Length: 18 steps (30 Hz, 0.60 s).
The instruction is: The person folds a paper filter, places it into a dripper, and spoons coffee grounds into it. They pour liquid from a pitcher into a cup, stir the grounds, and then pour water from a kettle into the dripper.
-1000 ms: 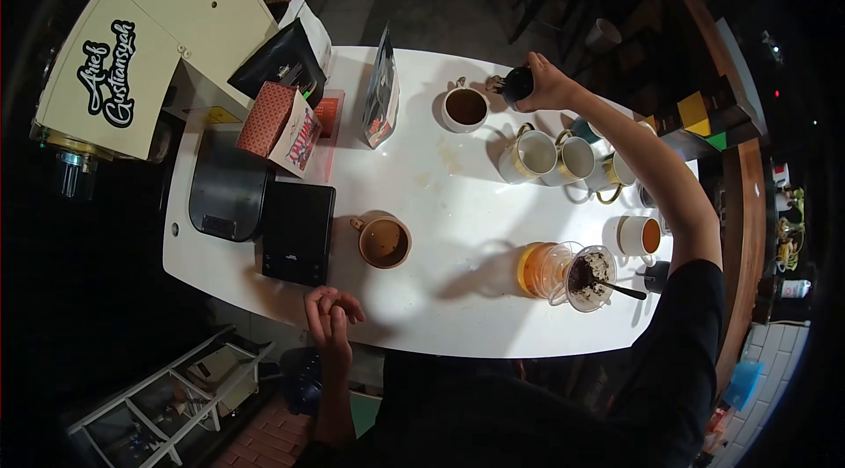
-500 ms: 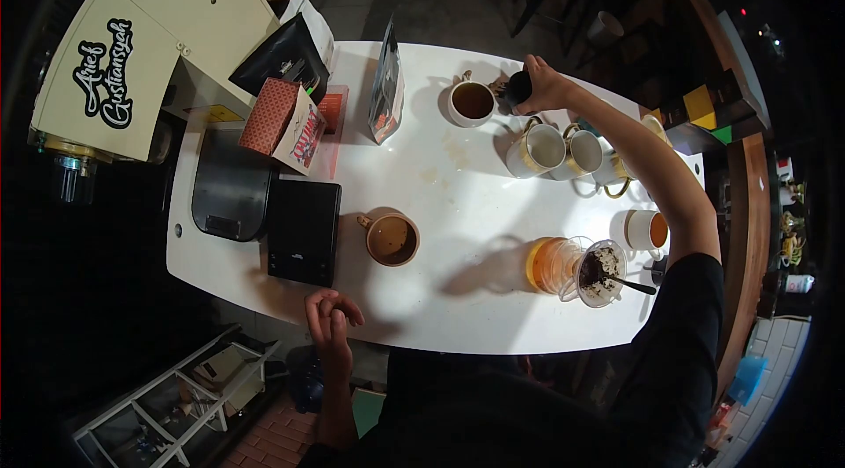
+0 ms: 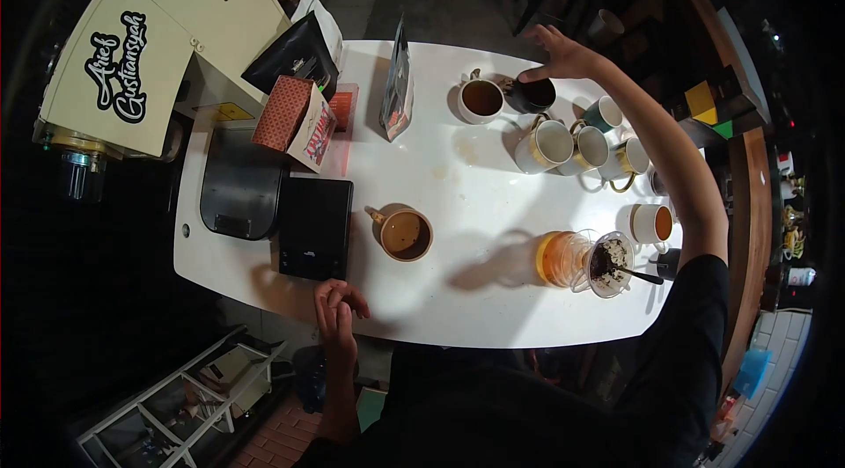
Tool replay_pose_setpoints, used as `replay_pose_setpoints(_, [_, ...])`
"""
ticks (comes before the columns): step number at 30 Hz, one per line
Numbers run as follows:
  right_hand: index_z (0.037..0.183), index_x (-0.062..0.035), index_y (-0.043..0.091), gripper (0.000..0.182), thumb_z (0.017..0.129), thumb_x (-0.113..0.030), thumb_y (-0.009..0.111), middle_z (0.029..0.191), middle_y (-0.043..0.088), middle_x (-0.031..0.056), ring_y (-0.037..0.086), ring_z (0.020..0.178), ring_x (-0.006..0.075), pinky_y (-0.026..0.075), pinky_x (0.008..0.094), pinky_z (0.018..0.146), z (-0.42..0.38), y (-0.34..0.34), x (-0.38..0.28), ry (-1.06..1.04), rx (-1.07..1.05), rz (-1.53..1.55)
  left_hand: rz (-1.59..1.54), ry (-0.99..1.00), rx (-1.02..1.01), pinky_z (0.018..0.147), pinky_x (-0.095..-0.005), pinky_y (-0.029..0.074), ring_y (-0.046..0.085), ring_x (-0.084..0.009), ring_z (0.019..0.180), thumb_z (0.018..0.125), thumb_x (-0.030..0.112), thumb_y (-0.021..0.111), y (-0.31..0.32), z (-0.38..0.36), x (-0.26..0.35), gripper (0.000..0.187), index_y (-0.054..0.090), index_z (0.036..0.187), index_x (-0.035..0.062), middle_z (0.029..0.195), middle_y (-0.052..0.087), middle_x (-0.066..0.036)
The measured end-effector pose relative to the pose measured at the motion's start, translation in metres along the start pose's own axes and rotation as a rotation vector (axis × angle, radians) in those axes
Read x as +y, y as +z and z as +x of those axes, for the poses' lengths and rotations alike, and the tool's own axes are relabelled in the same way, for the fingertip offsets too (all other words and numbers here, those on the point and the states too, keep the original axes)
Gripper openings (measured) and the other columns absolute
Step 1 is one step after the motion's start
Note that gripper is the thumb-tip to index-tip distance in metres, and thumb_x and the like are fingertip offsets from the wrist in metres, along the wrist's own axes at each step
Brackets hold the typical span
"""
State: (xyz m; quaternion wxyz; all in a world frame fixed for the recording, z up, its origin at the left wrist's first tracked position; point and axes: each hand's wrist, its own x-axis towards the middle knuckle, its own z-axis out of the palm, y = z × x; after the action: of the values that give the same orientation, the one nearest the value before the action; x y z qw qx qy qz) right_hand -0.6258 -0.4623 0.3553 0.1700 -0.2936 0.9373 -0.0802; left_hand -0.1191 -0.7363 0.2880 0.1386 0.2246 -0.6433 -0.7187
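Note:
My right hand [image 3: 568, 56] is stretched to the far side of the white table, fingers spread, with the thumb close over the rim of a dark cup [image 3: 532, 96]. Beside that cup is a white mug of dark drink [image 3: 482, 100]. My left hand [image 3: 341, 305] hovers at the near edge with loosely bent fingers and nothing in it. Just beyond it lies a flat black scale [image 3: 315, 230]. A tan mug [image 3: 406, 235], partly filled with brown liquid, stands to its right.
Several pale mugs [image 3: 550, 145] crowd the right side. In front of them stands a glass server [image 3: 556, 259] under a dripper [image 3: 609, 266] with grounds and a spoon. A coffee pouch [image 3: 398, 90], a patterned box [image 3: 283, 113] and a cream machine [image 3: 167, 37] occupy the left.
My right hand has let go of the dark cup and lifted, its fingers spreading. The cup now stands on the table beside the white mug. The left hand is nearly unchanged.

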Motion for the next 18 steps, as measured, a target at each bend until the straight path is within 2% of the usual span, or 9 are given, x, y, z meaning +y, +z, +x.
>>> replay_pose_setpoints(1, [0.145,-0.0068,0.037,0.104,0.069,-0.06,0.084,0.142,0.045,0.0214,0.045,0.135,0.0399,0.04,0.0451,0.112,0.0,-0.001,-0.011,0.002,0.0,0.0,0.0,0.0,-0.002,0.068,-0.0298,0.043,0.053,-0.0149,0.073,0.099,0.021,0.044,-0.002,0.001,-0.002,0.03,0.042,0.124,0.0045,0.085,0.057,-0.01])
replay_pose_setpoints(3, [0.145,-0.0109,0.038,0.096,0.072,-0.053,0.084,0.137,0.052,0.0217,0.047,0.134,0.039,0.042,0.0453,0.11,-0.004,0.0,-0.038,-0.223,0.01,0.007,0.002,0.014,-0.02,0.067,-0.0298,0.044,0.053,-0.0151,0.072,0.1,0.023,0.044,-0.005,0.003,-0.006,0.03,0.042,0.123,0.0041,0.086,0.057,-0.01])
replay_pose_setpoints(4, [0.147,-0.0147,0.038,0.1,0.068,-0.05,0.087,0.133,0.057,0.0207,0.05,0.132,0.0366,0.039,0.0499,0.111,-0.015,0.001,-0.064,-0.129,-0.049,0.018,-0.002,0.013,-0.026,0.067,-0.0298,0.044,0.053,-0.0151,0.072,0.1,0.023,0.044,-0.005,0.005,-0.006,0.03,0.042,0.123,0.0041,0.086,0.057,-0.01])
replay_pose_setpoints(6, [0.151,-0.0181,0.037,0.109,0.062,-0.057,0.086,0.138,0.057,0.0163,0.053,0.129,0.036,0.031,0.0541,0.114,-0.02,0.009,-0.096,-0.196,-0.139,-0.316,-0.035,0.036,-0.067,0.066,-0.0299,0.044,0.052,-0.0147,0.071,0.101,0.028,0.045,-0.005,0.009,-0.005,0.032,0.042,0.122,0.0039,0.086,0.057,-0.01])
replay_pose_setpoints(7, [0.151,-0.0181,0.037,0.109,0.062,-0.057,0.086,0.138,0.057,0.0163,0.053,0.129,0.036,0.031,0.0541,0.114,-0.02,0.014,-0.1,-0.195,-0.137,-0.319,-0.037,0.039,-0.068,0.066,-0.0299,0.044,0.052,-0.0147,0.071,0.101,0.028,0.045,-0.006,0.012,-0.004,0.032,0.042,0.122,0.0039,0.086,0.057,-0.01])
replay_pose_setpoints(9, [0.153,-0.0213,0.035,0.113,0.06,-0.057,0.087,0.133,0.061,0.0138,0.055,0.129,0.0329,0.022,0.0604,0.116,-0.013,0.028,-0.108,-0.223,-0.207,-0.595,-0.044,0.063,-0.115,0.068,-0.0301,0.044,0.052,-0.0143,0.071,0.103,0.044,0.049,-0.008,0.014,-0.003,0.043,0.041,0.125,0.0084,0.088,0.054,-0.008])
replay_pose_setpoints(16, [0.154,-0.0242,0.034,0.112,0.061,-0.054,0.088,0.127,0.065,0.0088,0.055,0.127,0.0334,0.021,0.0646,0.116,0.002,0.047,-0.11,-0.237,-0.25,-0.566,-0.074,0.054,-0.106,0.069,-0.0297,0.044,0.052,-0.013,0.072,0.101,0.052,0.052,-0.035,0.011,-0.014,0.05,0.044,0.124,0.008,0.088,0.054,-0.006])
replay_pose_setpoints(18, [0.152,-0.0244,0.037,0.106,0.062,-0.049,0.089,0.126,0.066,0.0074,0.056,0.126,0.0324,0.021,0.0663,0.115,0.006,0.051,-0.11,-0.211,-0.266,-0.572,-0.052,0.066,-0.051,0.064,-0.0284,0.042,0.051,-0.0121,0.069,0.101,0.052,0.052,-0.041,0.011,-0.015,0.053,0.044,0.121,0.0035,0.082,0.054,-0.007])
